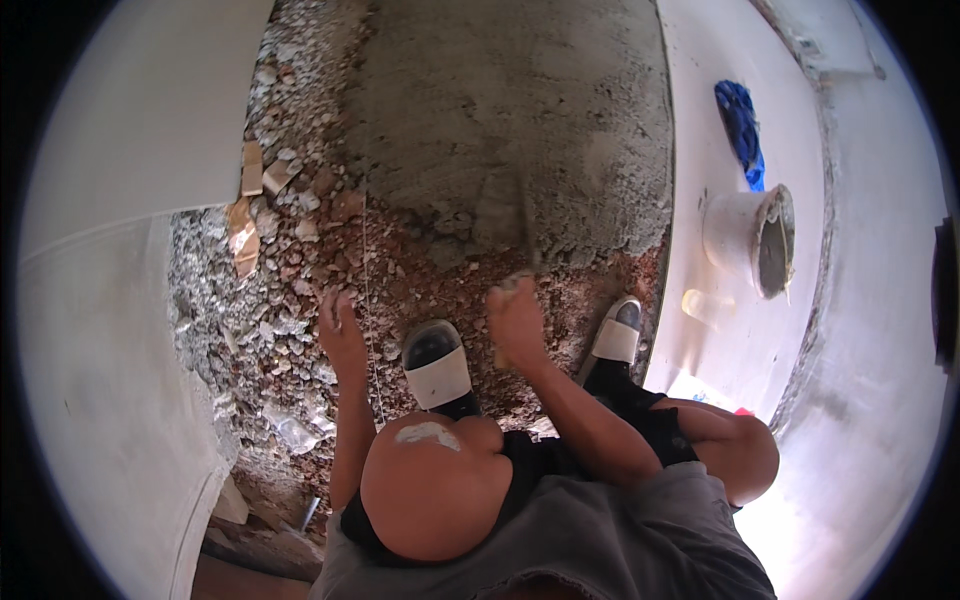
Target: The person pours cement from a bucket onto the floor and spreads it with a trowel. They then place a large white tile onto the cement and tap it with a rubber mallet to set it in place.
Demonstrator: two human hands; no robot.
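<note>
My right hand (pixel 516 322) is closed round the handle of a trowel (pixel 528 232). The thin blade reaches forward onto the near edge of the wet grey mortar (pixel 510 110), and its outline is hard to tell from the mortar. My left hand (pixel 342 325) hovers over the rubble with nothing in it, fingers apart and slightly bent. Close beside it runs a thin taut string (pixel 368 270), along the mortar's left side. Reddish broken rubble (pixel 390 285) lies between the mortar and my sandalled feet.
Loose stones (pixel 275 310) cover the ground at left, with cardboard scraps (pixel 242 238) among them. On the pale surface at right, a white bucket (pixel 735 240) lies on its side near a blue cloth (pixel 740 130) and a clear cup (pixel 707 308). White walls (pixel 100 350) stand at both sides.
</note>
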